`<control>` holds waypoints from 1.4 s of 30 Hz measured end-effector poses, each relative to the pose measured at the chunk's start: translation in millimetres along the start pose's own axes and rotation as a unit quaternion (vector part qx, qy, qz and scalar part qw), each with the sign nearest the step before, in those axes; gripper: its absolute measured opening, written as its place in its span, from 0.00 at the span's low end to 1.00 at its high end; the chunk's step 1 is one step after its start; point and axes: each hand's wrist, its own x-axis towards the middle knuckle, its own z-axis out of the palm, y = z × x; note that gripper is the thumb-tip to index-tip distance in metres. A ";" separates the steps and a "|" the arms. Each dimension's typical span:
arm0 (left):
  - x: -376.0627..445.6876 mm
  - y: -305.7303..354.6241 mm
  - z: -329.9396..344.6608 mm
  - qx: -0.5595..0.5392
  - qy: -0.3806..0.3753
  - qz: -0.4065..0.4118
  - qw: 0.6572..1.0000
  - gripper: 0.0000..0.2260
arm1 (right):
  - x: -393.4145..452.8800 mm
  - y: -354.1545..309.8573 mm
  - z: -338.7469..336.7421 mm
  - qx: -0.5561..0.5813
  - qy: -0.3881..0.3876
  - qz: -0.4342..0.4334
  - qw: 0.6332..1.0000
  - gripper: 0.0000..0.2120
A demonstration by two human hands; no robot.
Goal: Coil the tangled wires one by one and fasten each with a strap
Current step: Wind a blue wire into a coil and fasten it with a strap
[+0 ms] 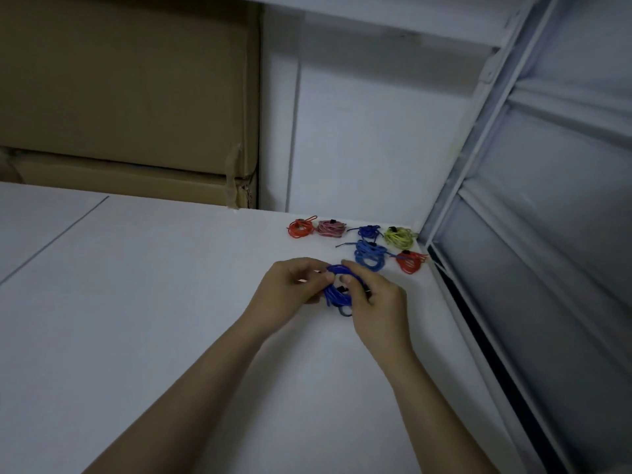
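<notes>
At far left we see stacked cardboard boxes (126, 97) standing behind the white table (136, 302); our left forearm crosses the table from the lower left, rising toward the middle; the left hand (290, 285) is turned inward, fingers curled, thumb and forefinger pinching the left edge of the dark blue wire coil (337, 287); the coil sits between both hands, just above the tabletop, toward the table's right half; a small black strap (342, 289) shows at its centre, though we cannot tell whether it is fastened; the right hand (376, 299) comes in from the lower right, wrist bent, fingers curled around the coil's right side with the thumb pressed on top; beyond the hands, near the far right corner, lie finished bundles: an orange coil (300, 228), a pink coil (331, 228), a small blue coil (367, 231), a yellow-green coil (398, 236), a lighter blue coil (369, 256), a red coil (412, 261); a grey metal frame (485, 138) runs along the right.
</notes>
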 end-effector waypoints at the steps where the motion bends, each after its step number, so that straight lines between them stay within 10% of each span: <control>1: 5.2 1.9 2.1 0.018 0.000 0.011 1.000 0.04 | 6.3 2.3 -2.0 0.002 -0.004 0.000 1.000 0.12; 6: 41.4 6.5 5.8 0.112 0.039 0.051 0.992 0.08 | 39.0 13.5 -11.3 0.070 -0.037 0.015 0.997 0.12; 10: 84.0 1.4 5.6 0.157 0.053 0.046 0.985 0.10 | 73.4 43.6 -18.7 -0.123 0.020 -0.020 0.992 0.12; 16: 138.1 -30.8 14.4 0.257 -0.018 -0.004 0.966 0.12 | 102.0 72.3 -14.8 -0.319 -0.127 -0.026 0.939 0.10; 31: 136.7 -41.8 13.5 0.334 -0.115 0.006 0.936 0.10 | 101.0 73.7 -15.5 -0.280 -0.099 -0.016 0.955 0.11; 38: 128.2 -30.8 15.9 0.387 -0.075 0.047 0.918 0.21 | 98.6 69.6 -20.6 -0.256 -0.102 -0.016 0.961 0.17; 42: 112.9 -2.3 0.5 0.512 0.048 0.116 0.850 0.17 | 104.2 58.6 -23.4 -0.264 -0.099 -0.036 0.959 0.16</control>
